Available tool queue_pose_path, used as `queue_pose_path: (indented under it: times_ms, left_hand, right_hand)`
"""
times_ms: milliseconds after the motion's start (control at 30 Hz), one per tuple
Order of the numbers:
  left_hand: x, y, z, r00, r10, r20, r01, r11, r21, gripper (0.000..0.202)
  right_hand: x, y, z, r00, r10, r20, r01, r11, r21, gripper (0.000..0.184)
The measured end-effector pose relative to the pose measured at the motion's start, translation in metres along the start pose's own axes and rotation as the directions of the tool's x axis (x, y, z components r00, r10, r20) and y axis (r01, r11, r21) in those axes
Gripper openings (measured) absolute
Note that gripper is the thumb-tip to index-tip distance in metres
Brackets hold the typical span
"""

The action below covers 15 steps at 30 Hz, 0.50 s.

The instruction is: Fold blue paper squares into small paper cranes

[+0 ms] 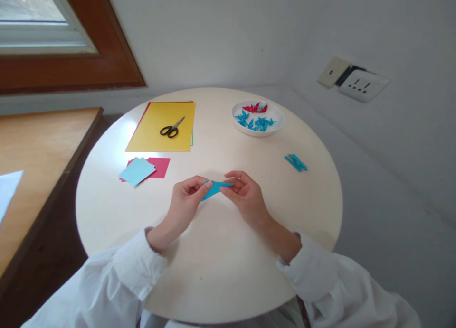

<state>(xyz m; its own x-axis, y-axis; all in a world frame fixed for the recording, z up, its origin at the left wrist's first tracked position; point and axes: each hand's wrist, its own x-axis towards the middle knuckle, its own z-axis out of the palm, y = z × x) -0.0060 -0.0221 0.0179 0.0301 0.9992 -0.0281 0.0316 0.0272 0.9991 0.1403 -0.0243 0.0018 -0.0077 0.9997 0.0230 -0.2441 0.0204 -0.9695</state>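
Note:
A piece of blue origami paper [214,188], folded to a rough triangle, is held up just above the table between both hands. My left hand [187,195] pinches its left side, thumb on top. At its right end my right hand [246,195] grips the paper between thumb and fingers. To the left of my hands lies a stack of small paper squares, light blue [138,171] over pink-red [160,167]. Several narrow folded blue paper pieces [295,162] rest on the right side of the table.
On the round white table [221,271], black-handled scissors [172,128] lie on yellow sheets [146,133] at the back left. A white plate [258,132] at the back right holds several blue and red folded paper cranes [261,124]. A wooden desk [42,152] stands left; a wall socket [364,85] is at right.

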Motion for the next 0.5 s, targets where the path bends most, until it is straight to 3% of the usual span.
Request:
queue_pose_path:
  times_ms: [200,367,500]
  left_hand:
    - [-0.0006,-0.0015,0.0006,1.000,-0.016,0.027,0.017,0.999,-0.042,0.023]
    - [-0.0008,-0.0039,0.0028,0.999,-0.026,0.039,0.029,0.997,-0.076,0.023]
    - [-0.0002,-0.0051,0.0042,0.999,-0.040,0.027,0.043,0.990,-0.134,0.022]
  right_hand:
    - [-0.0009,-0.0015,0.0010,1.000,0.004,-0.025,-0.004,1.000,-0.011,0.028]
    - [-0.0008,0.0001,0.0046,0.999,0.031,0.037,-0.031,1.000,-0.005,0.030]
    - [-0.0014,0.0006,0.0060,0.999,0.044,0.001,-0.044,0.999,-0.024,0.030]
